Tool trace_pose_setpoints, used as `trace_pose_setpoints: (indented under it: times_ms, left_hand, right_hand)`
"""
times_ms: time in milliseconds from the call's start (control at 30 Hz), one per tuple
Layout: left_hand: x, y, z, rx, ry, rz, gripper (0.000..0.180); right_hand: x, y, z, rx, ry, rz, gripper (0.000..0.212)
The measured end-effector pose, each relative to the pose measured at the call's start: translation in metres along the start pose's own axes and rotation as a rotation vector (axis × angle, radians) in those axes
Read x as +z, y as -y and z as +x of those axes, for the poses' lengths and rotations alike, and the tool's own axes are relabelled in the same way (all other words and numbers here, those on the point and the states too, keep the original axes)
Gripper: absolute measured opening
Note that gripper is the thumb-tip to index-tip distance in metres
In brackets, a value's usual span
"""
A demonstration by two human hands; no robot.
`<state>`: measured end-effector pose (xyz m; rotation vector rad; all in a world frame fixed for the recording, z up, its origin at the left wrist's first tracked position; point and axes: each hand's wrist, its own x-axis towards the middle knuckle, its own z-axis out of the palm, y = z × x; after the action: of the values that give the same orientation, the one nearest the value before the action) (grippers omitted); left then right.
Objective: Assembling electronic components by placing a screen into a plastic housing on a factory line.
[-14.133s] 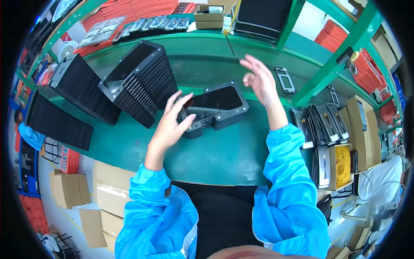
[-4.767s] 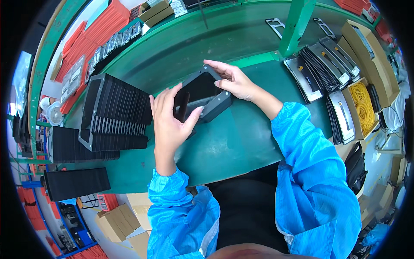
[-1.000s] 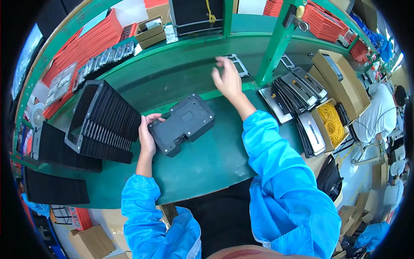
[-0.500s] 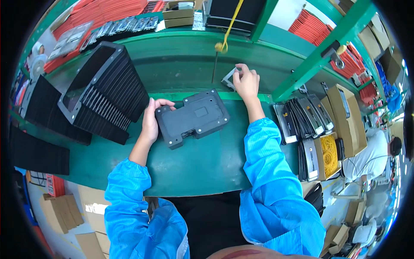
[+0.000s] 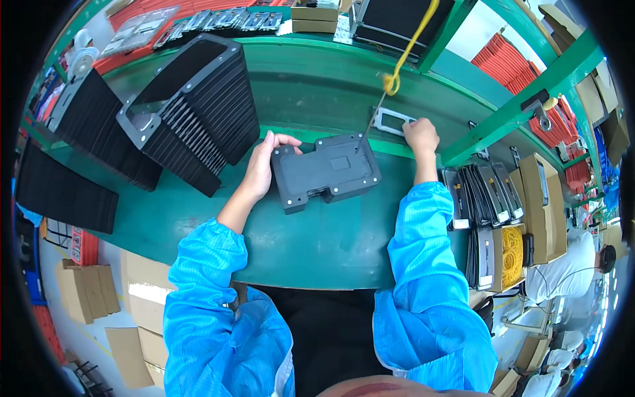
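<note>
A dark grey moulded housing (image 5: 325,171) lies flat on the green bench (image 5: 311,238) in front of me. My left hand (image 5: 262,165) grips its left edge, fingers curled over the top corner. My right hand (image 5: 421,135) rests further back to the right, on or beside a small silver rectangular frame (image 5: 393,122); whether it grips the frame is hard to tell. A yellow coiled cord (image 5: 408,46) hangs down from above, with a thin tool tip (image 5: 368,126) dangling over the housing's far right corner.
Stacks of black frames (image 5: 192,112) lean at the left and far left (image 5: 63,188). Flat black-and-silver parts (image 5: 479,198) and cartons with a yellow coil (image 5: 512,248) fill the right. Green shelf posts (image 5: 509,112) rise at the back. Another person (image 5: 572,271) sits far right.
My view has shifted slightly; the housing stays under my left hand. My right hand has slid a little right along the back, over the silver frame. The hanging cord swings nearer the housing.
</note>
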<state>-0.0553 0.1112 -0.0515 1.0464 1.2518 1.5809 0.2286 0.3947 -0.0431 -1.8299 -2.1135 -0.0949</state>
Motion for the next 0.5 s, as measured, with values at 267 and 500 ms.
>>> trace_pose_setpoints:
  times_ms: [267,500]
  left_hand:
    - [-0.010,0.005,-0.007,0.046,0.011,-0.010,0.061]
    - [-0.002,-0.006,-0.010,0.089,0.060,0.035,0.053]
  right_hand:
    - [-0.112,0.092,-0.103,-0.341,0.288,0.640,0.024]
    - [-0.128,0.108,-0.166,-0.719,0.029,0.169,0.022]
